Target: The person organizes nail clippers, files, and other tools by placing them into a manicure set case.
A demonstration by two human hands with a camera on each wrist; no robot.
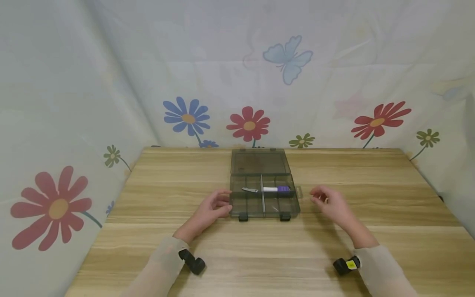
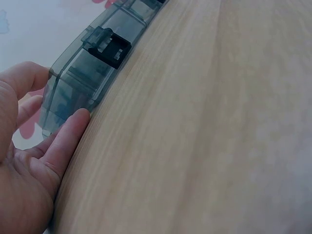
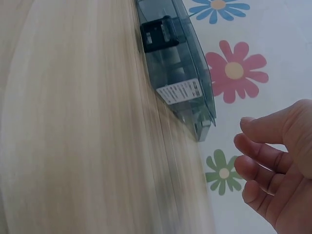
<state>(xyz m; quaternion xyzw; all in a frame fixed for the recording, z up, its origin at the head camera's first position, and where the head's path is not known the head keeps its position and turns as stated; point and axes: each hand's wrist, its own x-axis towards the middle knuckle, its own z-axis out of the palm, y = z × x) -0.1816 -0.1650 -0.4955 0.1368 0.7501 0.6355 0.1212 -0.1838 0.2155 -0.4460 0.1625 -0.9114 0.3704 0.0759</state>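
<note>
A translucent grey plastic compartment box lies on the table, its lid folded back flat behind it. In a left compartment sits a small silver metal item, too small to name surely. Right of the tall divider lies a white-and-purple stick-shaped item. My left hand touches the box's left side, fingers and thumb spread along it; the left wrist view shows fingertips against the wall. Apart from the box on its right, my right hand hovers loosely curled and holds nothing.
Two black latches hang at the box's front, and a clear tab juts from its right side. A white label shows on the box in the right wrist view. Flower-printed cloth borders the wooden table behind and beside.
</note>
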